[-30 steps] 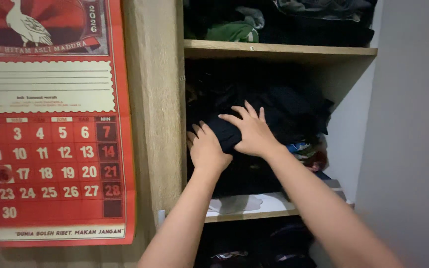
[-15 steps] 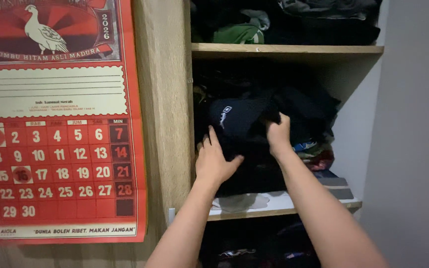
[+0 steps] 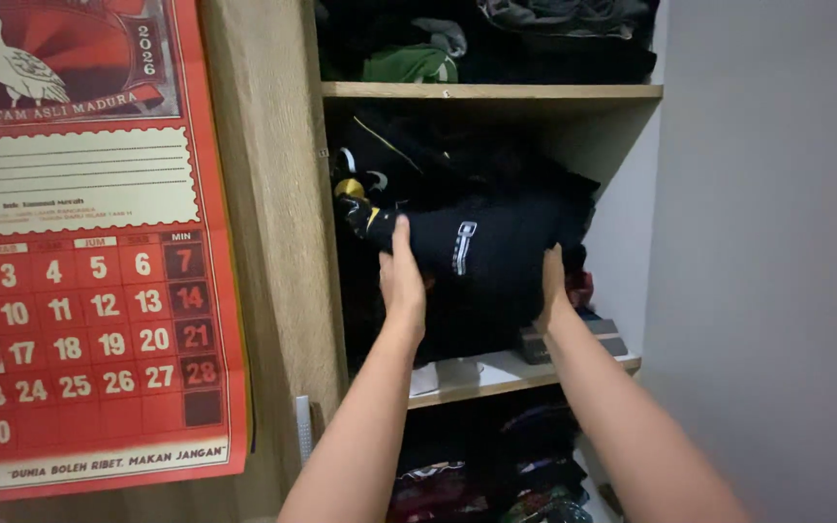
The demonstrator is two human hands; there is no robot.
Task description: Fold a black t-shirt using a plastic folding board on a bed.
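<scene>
Black folded cloth, a garment (image 3: 481,247) with a small white mark on its front, sits between both hands on the middle shelf (image 3: 496,380) of a wooden wardrobe. The left hand (image 3: 401,281) presses flat against the bundle's left end, its fingers (image 3: 400,240) straight, close together and pointing up; the right hand (image 3: 552,289) does the same at the right end, so the bundle is clamped from both sides rather than gripped from above. Beneath the fingers lies the rest of the dark stack (image 3: 477,324), and behind the left fingertips a black piece with yellow trim (image 3: 356,194) pokes out. Just past the right wrist a small grey box (image 3: 573,341) rests on the shelf board. Above the fingertips runs the upper shelf (image 3: 491,91), with a green garment (image 3: 409,66) and other dark clothes on it. Well to the left of the left hand a red wall calendar (image 3: 89,242) hangs on the wardrobe's side panel. Handling it well seems to call for even pressure from both palms and a level bundle, so the folds hold and the stack underneath is not dragged along.
</scene>
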